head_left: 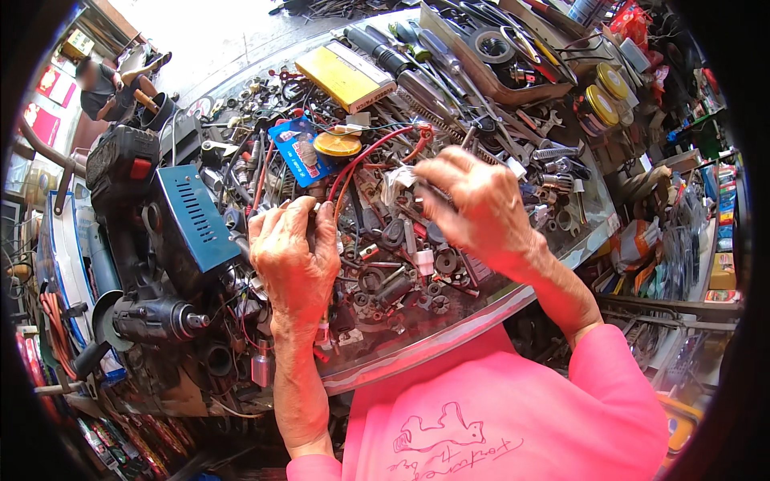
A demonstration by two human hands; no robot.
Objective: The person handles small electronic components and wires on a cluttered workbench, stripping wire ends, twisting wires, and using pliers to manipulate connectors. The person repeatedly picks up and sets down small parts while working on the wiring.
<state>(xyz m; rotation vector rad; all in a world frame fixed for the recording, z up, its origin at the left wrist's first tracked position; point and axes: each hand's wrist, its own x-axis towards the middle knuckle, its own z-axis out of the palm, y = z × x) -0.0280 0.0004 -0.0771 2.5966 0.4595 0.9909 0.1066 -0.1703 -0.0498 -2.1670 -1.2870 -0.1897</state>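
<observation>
Across the crowded tabletop (385, 345), the left hand (290, 258) sits at seven o'clock from a red cable (374, 148), whose lower end comes close to its fingertips; I cannot tell whether that grip is clamped on anything. Blurred, the right hand (485, 199) is at four o'clock from the cable, thumb and fingers apart, just beside a white wrapper (395, 183). A blue card (301, 154) lies at twelve o'clock from the left hand, a teal case (196, 220) at ten.
</observation>
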